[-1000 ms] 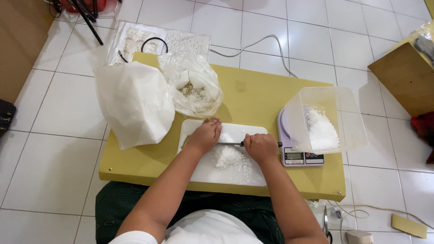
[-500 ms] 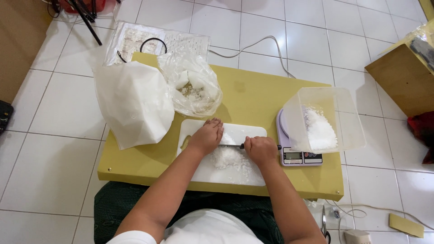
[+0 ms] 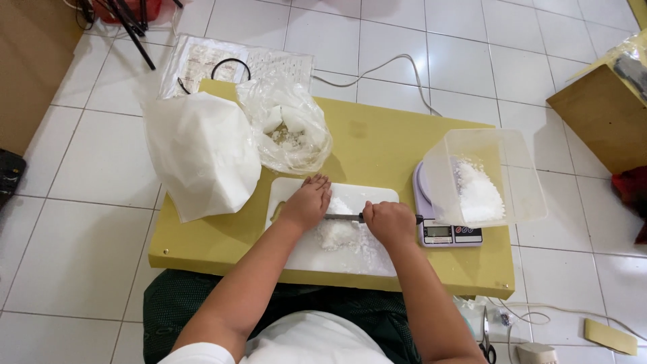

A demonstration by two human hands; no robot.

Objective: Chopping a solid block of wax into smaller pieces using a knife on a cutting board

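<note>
From the head camera, the left hand [image 3: 308,202] lies flat with its fingers together, pressing down on the blade of a knife [image 3: 342,217], while the right hand [image 3: 389,222] is curled tight around the knife's handle. The blade lies across a heap of white crumbly pieces [image 3: 340,234] on a white cutting board [image 3: 377,197], which sits at the near edge of the low yellow worktop [image 3: 377,141]. Just right of the board, a clear plastic tub [image 3: 512,168] holding more white pieces stands on a small scale [image 3: 448,234]. Behind the board lie an open clear plastic bag [image 3: 290,128] and a large white bag [image 3: 199,155].
</note>
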